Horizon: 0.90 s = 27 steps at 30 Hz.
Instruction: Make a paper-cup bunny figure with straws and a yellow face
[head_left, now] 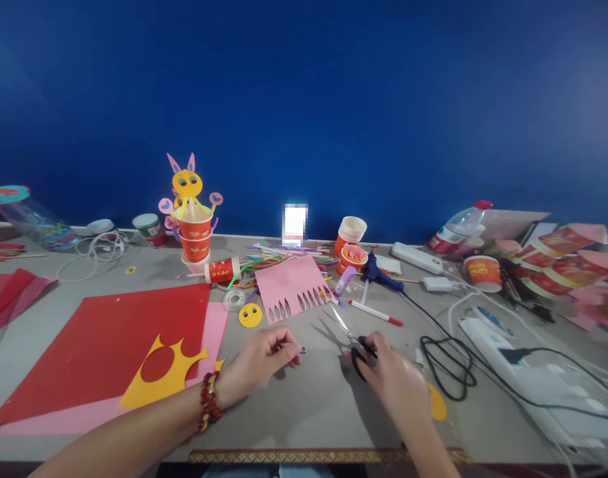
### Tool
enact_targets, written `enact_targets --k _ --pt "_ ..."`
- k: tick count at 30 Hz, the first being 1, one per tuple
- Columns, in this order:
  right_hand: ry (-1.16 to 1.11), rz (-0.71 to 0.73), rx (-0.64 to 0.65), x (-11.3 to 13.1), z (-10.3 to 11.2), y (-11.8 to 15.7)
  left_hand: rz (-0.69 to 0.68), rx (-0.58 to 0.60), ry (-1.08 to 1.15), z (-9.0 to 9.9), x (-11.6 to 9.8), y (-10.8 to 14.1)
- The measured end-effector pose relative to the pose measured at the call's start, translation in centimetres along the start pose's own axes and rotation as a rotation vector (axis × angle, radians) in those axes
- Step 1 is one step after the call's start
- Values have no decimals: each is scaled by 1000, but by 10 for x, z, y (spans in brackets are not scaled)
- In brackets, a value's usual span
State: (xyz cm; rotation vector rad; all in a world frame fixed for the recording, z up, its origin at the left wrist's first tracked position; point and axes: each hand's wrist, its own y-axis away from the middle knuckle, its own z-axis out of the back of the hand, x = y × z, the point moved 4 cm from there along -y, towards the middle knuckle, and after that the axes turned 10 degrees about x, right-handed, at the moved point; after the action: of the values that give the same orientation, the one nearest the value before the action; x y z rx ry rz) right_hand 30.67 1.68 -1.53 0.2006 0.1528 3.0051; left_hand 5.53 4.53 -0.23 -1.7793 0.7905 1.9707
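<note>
Near the front edge of the desk (pixel 314 415), the left hand (pixel 261 362) pinches a small blue-marked piece (pixel 303 350), while the right hand (pixel 396 375) grasps black-handled scissors (pixel 340 320) by the loops. To their left, a yellow sheet (pixel 147 390) has rounds cut away. Farther in, a pink sheet (pixel 291 282) has petal-shaped cutouts along its near edge; the rest looks uncut. Just beside it, a yellow face disc (pixel 250 315) seems finished. Toward the back edge, a rabbit-eared paper-cup figure (pixel 194 229) appears assembled.
</note>
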Motion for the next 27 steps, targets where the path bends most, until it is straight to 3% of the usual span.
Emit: enact_targets --k 4,8,10,15,20,27 --pt "90 -10 39 -1 1 -10 78 99 -197 3 9 2" --pt "73 9 123 -3 5 -20 107 178 -687 16 8 -2" --pt "28 42 162 -4 7 -23 114 213 -824 26 7 -9" --pt "-42 89 204 -5 8 -26 122 270 -976 45 4 -33" --pt "-36 61 187 1 6 -24 102 269 -1105 46 1 -48" --pt "-116 99 245 5 10 -17 83 139 -1168 57 -7 -33"
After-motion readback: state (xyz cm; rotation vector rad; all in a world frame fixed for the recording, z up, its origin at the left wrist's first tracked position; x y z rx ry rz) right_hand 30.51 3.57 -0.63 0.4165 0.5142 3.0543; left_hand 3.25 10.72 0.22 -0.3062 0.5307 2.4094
